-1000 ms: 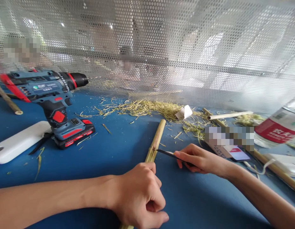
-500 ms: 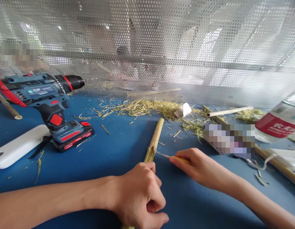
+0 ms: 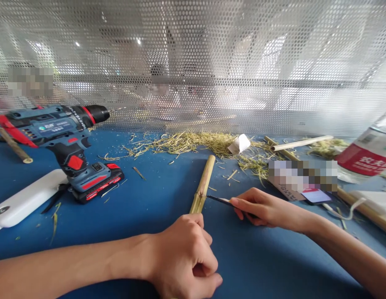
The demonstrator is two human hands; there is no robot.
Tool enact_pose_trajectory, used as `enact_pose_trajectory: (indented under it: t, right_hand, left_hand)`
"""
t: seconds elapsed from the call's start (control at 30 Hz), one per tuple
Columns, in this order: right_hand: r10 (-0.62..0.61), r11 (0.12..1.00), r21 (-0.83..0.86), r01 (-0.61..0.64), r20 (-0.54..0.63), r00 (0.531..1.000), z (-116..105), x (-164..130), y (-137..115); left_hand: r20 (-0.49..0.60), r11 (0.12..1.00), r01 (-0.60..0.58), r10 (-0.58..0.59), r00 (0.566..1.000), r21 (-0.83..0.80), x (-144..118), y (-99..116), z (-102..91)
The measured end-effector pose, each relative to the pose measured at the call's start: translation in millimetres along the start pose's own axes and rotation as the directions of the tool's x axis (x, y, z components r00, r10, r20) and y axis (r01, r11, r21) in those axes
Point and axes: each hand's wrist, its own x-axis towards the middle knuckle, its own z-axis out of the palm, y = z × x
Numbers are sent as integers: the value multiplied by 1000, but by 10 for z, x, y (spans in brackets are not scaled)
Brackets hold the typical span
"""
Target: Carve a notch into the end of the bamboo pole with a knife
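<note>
My left hand [image 3: 186, 257] is closed round a bamboo stick [image 3: 205, 175], pressing it near the table [image 3: 155, 199]. The stick's far end points away from me, and a rough node shows just beyond my fingers. A thin craft knife [image 3: 218, 199] sits pinched in my right hand [image 3: 258, 207], its handle mostly hidden by the fingers. The blade's tip is at the right side of the node; whether it touches I cannot tell.
A cordless drill [image 3: 76, 160] and a white power bank [image 3: 33, 197] stand left. Bamboo shavings [image 3: 186, 142] and a white scrap [image 3: 239, 143] lie along the perforated metal screen [image 3: 193, 83]. To the right are a phone [image 3: 317, 195], a bamboo pole [image 3: 348, 199] and a water bottle [image 3: 364, 153].
My right hand has turned and shifted slightly right, so the knife's blade now looks dark and its yellow handle is hidden. My left hand keeps its hold on the bamboo stick.
</note>
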Motion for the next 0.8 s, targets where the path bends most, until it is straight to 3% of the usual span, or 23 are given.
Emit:
enact_pose_trajectory:
  t: [0.1, 0.2, 0.33, 0.43, 0.5, 0.67, 0.8]
  right_hand:
    - [-30, 999, -48, 27, -66, 997, 58, -14, -30]
    - [-155, 974, -196, 117, -192, 969, 177, 4, -11]
    - [-342, 850, -518, 95, -406, 847, 308, 50, 72]
    - [-416, 793, -603, 85, -435, 799, 323, 34, 100]
    - [-440, 776, -619, 120, -397, 805, 315, -3, 80]
    - [-419, 771, -591, 236, -193, 887, 334, -69, -8]
    - [-425, 720, -669, 182, -218, 879, 363, -57, 5]
  left_hand:
    - [2, 1000, -3, 3, 1000, -10, -4, -12, 2]
    - [11, 1000, 15, -15, 1000, 10, -10, -20, 4]
    - [-26, 1000, -10, 10, 1000, -4, -17, -33, 13]
    - [-48, 999, -31, 30, 998, -17, -12, -47, 18]
    - [-48, 999, -30, 30, 998, -12, -8, -52, 18]
    - [-65, 999, -42, 41, 997, -4, -10, -44, 8]
    - [-47, 999, -52, 53, 998, 15, -12, -44, 3]
